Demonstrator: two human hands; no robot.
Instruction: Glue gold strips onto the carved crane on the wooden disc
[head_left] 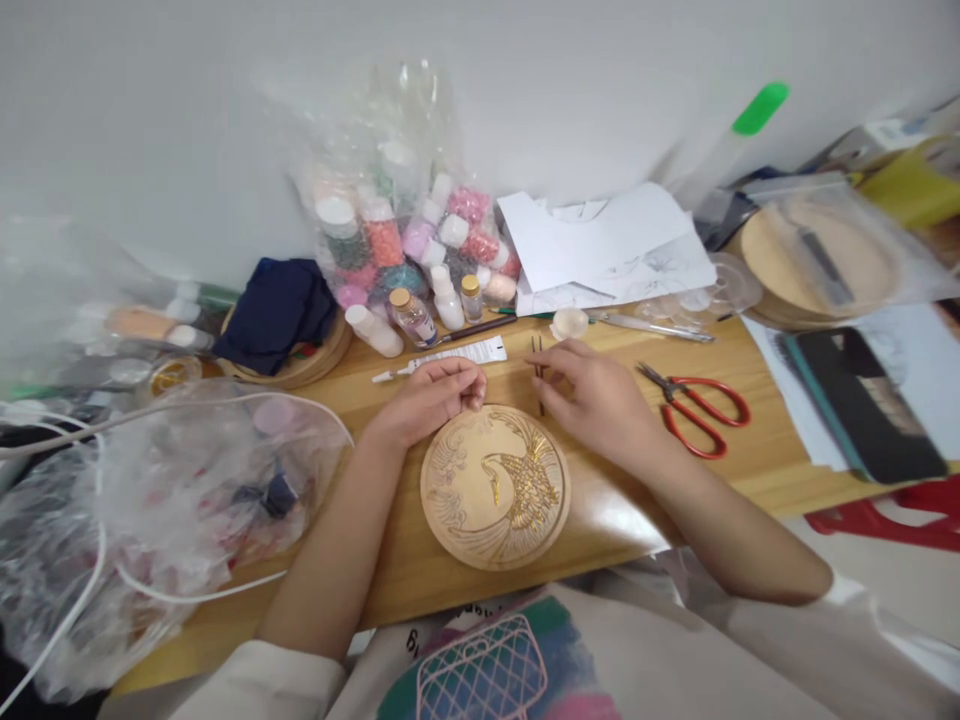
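The round carved wooden disc [495, 488] lies flat on the desk [592, 490] in front of you, with gold-coloured lines over the bird design on its right half. Your left hand [448, 392] is at the disc's upper left edge, fingers curled in narrow with the tips together; you cannot tell whether they pinch anything small. Your right hand [581, 390] is just beyond the upper right edge, thumb and fingers close together at the dark tweezers [539, 375]; whether they grip them firmly, you cannot tell.

Just behind your left hand lies a white tube [480, 350], and a small whitish cup [569, 323] sits behind your right. The red-handled pliers [694, 407] rest to the right of that hand, handles spread. Farther right, a phone [862, 400] lies partly on paper. Behind the tube stand small gold-capped bottles [414, 317], beside a clear bag [409, 130] of coloured jars.
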